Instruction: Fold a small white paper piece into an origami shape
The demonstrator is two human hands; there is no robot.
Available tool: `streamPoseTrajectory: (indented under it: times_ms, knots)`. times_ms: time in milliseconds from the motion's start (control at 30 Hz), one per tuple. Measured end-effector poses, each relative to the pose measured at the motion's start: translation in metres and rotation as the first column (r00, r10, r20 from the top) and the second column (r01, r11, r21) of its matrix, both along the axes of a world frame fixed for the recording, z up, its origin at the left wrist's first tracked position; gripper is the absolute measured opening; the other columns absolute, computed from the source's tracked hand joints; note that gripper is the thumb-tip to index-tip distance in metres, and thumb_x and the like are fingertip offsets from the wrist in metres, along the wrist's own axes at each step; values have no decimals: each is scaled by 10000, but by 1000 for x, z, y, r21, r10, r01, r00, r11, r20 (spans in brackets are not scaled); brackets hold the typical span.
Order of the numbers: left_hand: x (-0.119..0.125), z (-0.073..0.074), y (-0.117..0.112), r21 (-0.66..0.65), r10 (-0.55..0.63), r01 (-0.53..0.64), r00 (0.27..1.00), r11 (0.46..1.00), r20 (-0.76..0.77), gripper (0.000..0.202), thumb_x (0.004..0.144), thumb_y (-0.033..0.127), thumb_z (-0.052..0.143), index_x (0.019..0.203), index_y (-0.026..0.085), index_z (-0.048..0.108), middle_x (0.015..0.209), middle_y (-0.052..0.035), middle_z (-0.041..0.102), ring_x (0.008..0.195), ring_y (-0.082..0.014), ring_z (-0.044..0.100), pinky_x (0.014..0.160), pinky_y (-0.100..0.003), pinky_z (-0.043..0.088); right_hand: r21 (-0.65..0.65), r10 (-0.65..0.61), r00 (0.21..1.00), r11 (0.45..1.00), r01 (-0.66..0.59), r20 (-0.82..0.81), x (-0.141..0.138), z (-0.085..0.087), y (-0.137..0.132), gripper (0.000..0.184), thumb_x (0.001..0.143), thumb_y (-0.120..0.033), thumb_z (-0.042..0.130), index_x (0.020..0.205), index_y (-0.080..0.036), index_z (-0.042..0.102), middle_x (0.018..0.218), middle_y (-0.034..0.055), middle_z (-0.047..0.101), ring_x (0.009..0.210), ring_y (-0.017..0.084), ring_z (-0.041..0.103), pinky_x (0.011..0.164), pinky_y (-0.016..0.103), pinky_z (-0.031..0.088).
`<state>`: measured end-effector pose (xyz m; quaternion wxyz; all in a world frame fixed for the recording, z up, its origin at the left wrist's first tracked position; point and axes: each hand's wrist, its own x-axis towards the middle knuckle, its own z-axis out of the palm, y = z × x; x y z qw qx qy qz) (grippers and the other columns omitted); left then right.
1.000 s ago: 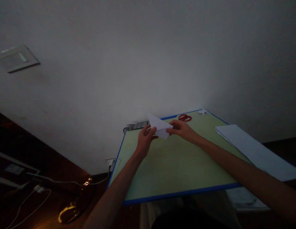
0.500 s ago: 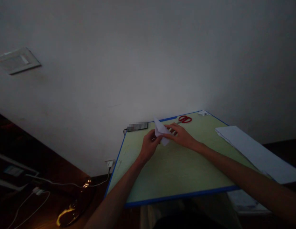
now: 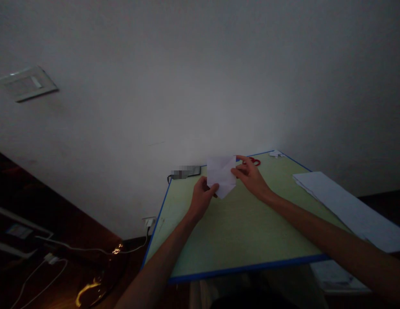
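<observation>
The right hand (image 3: pixel 252 179) hides most of the red scissors (image 3: pixel 259 163), the folded paper (image 3: pixel 221 170) conceals several fingers of the left hand (image 3: pixel 201 196), and pixelation obscures part of the dark flat object (image 3: pixel 196 171).

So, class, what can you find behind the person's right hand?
Behind the right hand, which grips the folded paper, part of the red scissor handles shows above the green tabletop. The blades cannot be seen; they are covered.
</observation>
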<state>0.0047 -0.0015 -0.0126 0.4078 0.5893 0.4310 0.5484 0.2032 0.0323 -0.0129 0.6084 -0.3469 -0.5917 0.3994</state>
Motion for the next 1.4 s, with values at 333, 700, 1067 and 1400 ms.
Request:
streamPoseTrajectory:
  times_ms: [333, 700, 1067, 1400]
  knots:
    - [3, 3, -3, 20, -8, 8, 1000, 1000, -10, 333, 775, 384, 722, 947, 178, 524, 892, -48, 653, 689, -154, 632, 434, -225, 539, 66, -61, 984, 997, 51, 166, -1, 8, -6, 279, 818, -473, 678, 795, -198, 633, 818, 43, 681, 765, 187, 629, 723, 321, 510]
    - [4, -1, -6, 37, -59, 61, 997, 997, -54, 434, 771, 352, 750, 1092, 150, 537, 940, -73, 674, 766, -197, 682, 480, -285, 622, 92, -31, 926, 996, -4, 375, -10, -2, -14, 200, 833, -306, 635, 973, -165, 661, 813, 41, 716, 711, 189, 658, 668, 299, 498]
    - [2, 1, -5, 68, -26, 33, 994, 997, -107, 398, 788, 414, 762, 1023, 118, 638, 862, -48, 648, 663, -149, 623, 434, -235, 573, 207, -144, 881, 977, 54, 451, -9, -2, -13, 160, 882, -298, 609, 857, -164, 693, 833, 51, 668, 764, 186, 622, 654, 291, 458]
    - [1, 3, -6, 84, -9, 19, 994, 996, -112, 437, 792, 480, 765, 1049, 138, 676, 772, -15, 665, 564, -118, 592, 442, -212, 509, 120, -16, 934, 992, -29, 356, -8, -3, -11, 302, 823, -247, 729, 1120, -198, 708, 1004, 66, 756, 892, 209, 692, 735, 322, 507]
